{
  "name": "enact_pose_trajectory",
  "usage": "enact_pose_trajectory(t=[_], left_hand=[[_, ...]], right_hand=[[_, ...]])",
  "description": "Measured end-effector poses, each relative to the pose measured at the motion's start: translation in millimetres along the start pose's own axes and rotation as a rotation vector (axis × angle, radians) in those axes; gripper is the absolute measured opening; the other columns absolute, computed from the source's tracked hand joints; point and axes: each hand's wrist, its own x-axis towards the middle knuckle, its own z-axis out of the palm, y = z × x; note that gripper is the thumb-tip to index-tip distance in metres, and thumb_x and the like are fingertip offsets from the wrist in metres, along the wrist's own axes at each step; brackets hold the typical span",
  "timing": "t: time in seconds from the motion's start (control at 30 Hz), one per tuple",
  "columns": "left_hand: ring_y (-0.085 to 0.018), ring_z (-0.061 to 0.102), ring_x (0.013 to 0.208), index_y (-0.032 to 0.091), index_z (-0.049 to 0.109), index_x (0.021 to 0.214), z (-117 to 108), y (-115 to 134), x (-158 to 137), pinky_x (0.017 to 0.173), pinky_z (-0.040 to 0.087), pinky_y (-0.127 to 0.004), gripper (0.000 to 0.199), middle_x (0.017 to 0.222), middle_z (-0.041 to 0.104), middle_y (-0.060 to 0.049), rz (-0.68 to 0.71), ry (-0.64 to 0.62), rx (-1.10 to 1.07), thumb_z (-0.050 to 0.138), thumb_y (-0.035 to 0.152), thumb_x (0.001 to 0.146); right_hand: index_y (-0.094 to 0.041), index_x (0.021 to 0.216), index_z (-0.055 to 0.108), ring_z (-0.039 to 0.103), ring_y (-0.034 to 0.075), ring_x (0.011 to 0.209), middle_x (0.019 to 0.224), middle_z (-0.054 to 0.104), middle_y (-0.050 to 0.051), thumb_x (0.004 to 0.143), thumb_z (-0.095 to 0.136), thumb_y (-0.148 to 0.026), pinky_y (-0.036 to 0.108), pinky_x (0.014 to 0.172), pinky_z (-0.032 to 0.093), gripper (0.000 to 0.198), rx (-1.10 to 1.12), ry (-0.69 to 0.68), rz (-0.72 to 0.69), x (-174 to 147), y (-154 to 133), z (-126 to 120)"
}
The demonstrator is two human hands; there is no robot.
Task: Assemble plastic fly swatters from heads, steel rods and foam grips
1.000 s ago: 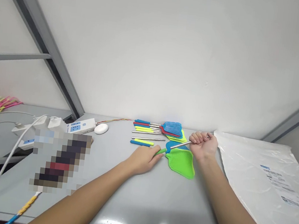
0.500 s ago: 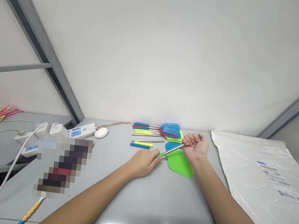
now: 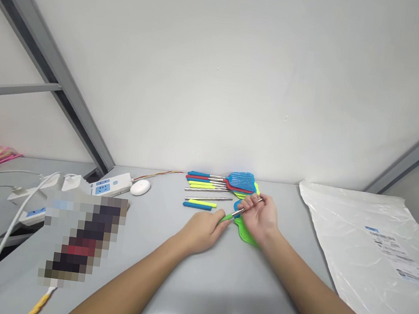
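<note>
My left hand (image 3: 206, 232) is closed around the green grip of a fly swatter handle (image 3: 237, 213). Its thin metal rod slants up to the right into my right hand (image 3: 260, 219), whose curled fingers wrap it. The rod's tip pokes out past those fingers. Partly covered by my right hand, a green fly swatter head (image 3: 246, 234) lies on the table, with a blue swatter head (image 3: 237, 209) just behind it. Left of these lie loose metal rods (image 3: 208, 198), a yellow grip (image 3: 203, 203) and a blue grip (image 3: 198, 206).
Assembled fly swatters (image 3: 242, 180) are stacked against the wall. A large white plastic bag (image 3: 367, 237) covers the table's right side. On the left are a power strip (image 3: 108, 186), a round white device (image 3: 140, 187), cables and a pixelated object (image 3: 87, 236).
My right hand has slid down and left along the rod, closer to my left hand. Less rod shows between them. My left hand keeps its hold on the green grip.
</note>
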Motion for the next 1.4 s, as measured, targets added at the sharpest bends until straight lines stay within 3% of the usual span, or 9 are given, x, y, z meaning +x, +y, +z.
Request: enact_pose_trajectory(t=[0.23,0.37,0.53,0.63,0.77,1.0,1.23,1.4], left_hand=[[-0.02,0.056,0.066,0.024,0.045,0.086,-0.4,-2.9,-1.0,0.055,0.028,-0.028,0.034,0.073,0.059,-0.002,0.015,0.019,-0.086,0.023,0.048,0.096],[-0.02,0.055,0.065,0.024,0.046,0.086,-1.3,-4.0,-1.9,0.055,0.03,-0.028,0.034,0.073,0.059,-0.001,0.022,0.014,-0.094,0.023,0.048,0.096],[-0.019,0.056,0.069,0.023,0.05,0.087,-12.5,-15.1,-6.1,0.059,0.032,-0.029,0.032,0.079,0.062,-0.003,0.072,0.05,-0.019,0.027,0.043,0.097],[-0.019,0.058,0.076,0.023,0.054,0.089,-25.5,-25.3,-7.1,0.063,0.033,-0.029,0.029,0.083,0.063,-0.003,0.085,0.099,0.068,0.032,0.041,0.096],[-0.019,0.057,0.079,0.022,0.056,0.086,-39.0,-34.0,-7.1,0.069,0.035,-0.03,0.026,0.083,0.062,-0.003,0.087,0.163,0.17,0.037,0.038,0.096],[-0.018,0.056,0.078,0.021,0.055,0.084,-39.8,-35.2,-9.7,0.069,0.035,-0.03,0.026,0.083,0.062,-0.002,0.081,0.141,0.117,0.038,0.037,0.096],[-0.017,0.055,0.072,0.02,0.049,0.077,-38.4,-36.0,-7.3,0.066,0.03,-0.03,0.029,0.077,0.062,0.0,0.127,0.124,0.206,0.035,0.037,0.097],[-0.016,0.056,0.069,0.019,0.047,0.077,-40.0,-31.0,-8.4,0.064,0.027,-0.03,0.029,0.076,0.063,0.0,0.194,0.157,0.31,0.035,0.035,0.098]], right_hand=[[-0.02,0.066,0.048,0.049,0.012,0.056,0.059,0.045,-0.002,0.081,0.044,-0.025,0.029,0.061,0.048,0.016,-0.172,0.035,-0.047,-1.8,1.3,1.6],[-0.019,0.069,0.055,0.054,0.014,0.06,0.062,0.054,-0.001,0.083,0.052,-0.03,0.027,0.059,0.046,0.018,-0.647,0.063,-0.21,-3.3,-7.5,1.8],[-0.02,0.064,0.056,0.041,0.01,0.051,0.056,0.049,-0.004,0.085,0.055,-0.045,0.023,0.049,0.029,0.033,-1.327,-0.112,-0.388,-10.9,-20.9,0.2],[-0.02,0.062,0.054,0.036,0.01,0.05,0.054,0.046,-0.005,0.086,0.053,-0.051,0.024,0.048,0.023,0.039,-1.688,-0.307,-0.327,-14.1,-29.2,-1.3],[-0.021,0.065,0.052,0.044,0.012,0.056,0.062,0.054,-0.003,0.091,0.046,-0.049,0.025,0.053,0.027,0.039,-1.982,-0.487,-0.326,-16.0,-28.8,-0.9],[-0.023,0.091,0.058,0.055,0.017,0.078,0.087,0.066,0.001,0.098,0.037,-0.033,0.031,0.078,0.033,0.024,-2.126,-0.548,-0.554,-22.8,-11.5,3.4],[-0.023,0.081,0.053,0.046,0.016,0.064,0.07,0.061,0.0,0.098,0.032,-0.034,0.026,0.058,0.027,0.029,-2.18,-0.544,-0.545,-23.4,-3.8,-3.3],[-0.022,0.077,0.05,0.043,0.015,0.061,0.065,0.056,0.0,0.098,0.032,-0.034,0.026,0.056,0.024,0.03,-2.17,-0.575,-0.612,-23.9,0.2,-5.3]])
